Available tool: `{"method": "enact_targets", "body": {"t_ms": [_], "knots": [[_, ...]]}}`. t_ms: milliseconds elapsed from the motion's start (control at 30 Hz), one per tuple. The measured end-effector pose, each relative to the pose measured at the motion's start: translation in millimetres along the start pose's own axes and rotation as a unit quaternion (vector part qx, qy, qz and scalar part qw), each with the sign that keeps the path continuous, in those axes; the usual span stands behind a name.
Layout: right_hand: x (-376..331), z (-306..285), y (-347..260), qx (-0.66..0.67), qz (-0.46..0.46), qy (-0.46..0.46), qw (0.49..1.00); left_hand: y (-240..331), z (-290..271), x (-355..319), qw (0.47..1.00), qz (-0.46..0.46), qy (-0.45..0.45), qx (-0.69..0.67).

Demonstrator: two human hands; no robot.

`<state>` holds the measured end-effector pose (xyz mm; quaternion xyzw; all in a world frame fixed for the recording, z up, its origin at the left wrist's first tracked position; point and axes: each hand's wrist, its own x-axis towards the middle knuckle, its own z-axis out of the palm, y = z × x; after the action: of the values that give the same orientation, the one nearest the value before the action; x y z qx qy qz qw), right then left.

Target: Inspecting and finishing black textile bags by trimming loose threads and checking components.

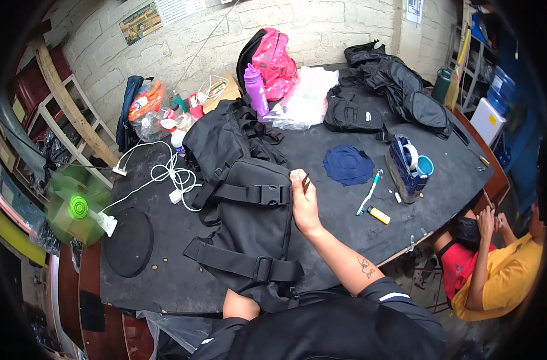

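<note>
A black bag (249, 225) with wide webbing straps lies at the near middle of the table. My right hand (305, 204) is closed at its right edge, fingers curled round a small dark two-pronged tool (306, 182) like snips or tweezers. A side-release buckle (271, 194) joins the upper strap, and a slider buckle (263, 269) sits on the lower one. My left forearm (240, 305) goes in under the bag's near end, which hides my left hand. Another black bag (216, 135) with straps lies against the far side.
Right of the bag are dark blue cloth (348, 165), a toothbrush (369, 193), a yellow lighter (378, 215) and a blue holder (404, 171) with tape. A purple bottle (256, 93) stands behind. White cords (171, 174) and a green fan (78, 207) are left. A person (495, 264) sits right.
</note>
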<state>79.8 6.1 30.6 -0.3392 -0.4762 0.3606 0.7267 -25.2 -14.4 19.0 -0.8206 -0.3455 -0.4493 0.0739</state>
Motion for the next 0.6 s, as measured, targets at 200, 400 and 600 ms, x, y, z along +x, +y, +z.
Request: {"method": "enact_targets", "body": {"t_ms": [200, 400, 600], "knots": [[63.2, -72.1, 70.5, 0.278, 0.129, 0.238, 0.922, -8.8, 30.8, -44.4, 0.986, 0.015, -0.02, 0.162], [54.1, -93.3, 42.2, 0.05, 0.287, 0.068, 0.954, -73.1, 40.8, -88.7, 0.966, -0.091, -0.009, -0.244], [-23.5, -143.7, 81.4, -0.69, -0.087, -0.044, 0.718, -141.1, 44.4, -120.3, 0.645, -0.252, 0.008, -0.722]]}}
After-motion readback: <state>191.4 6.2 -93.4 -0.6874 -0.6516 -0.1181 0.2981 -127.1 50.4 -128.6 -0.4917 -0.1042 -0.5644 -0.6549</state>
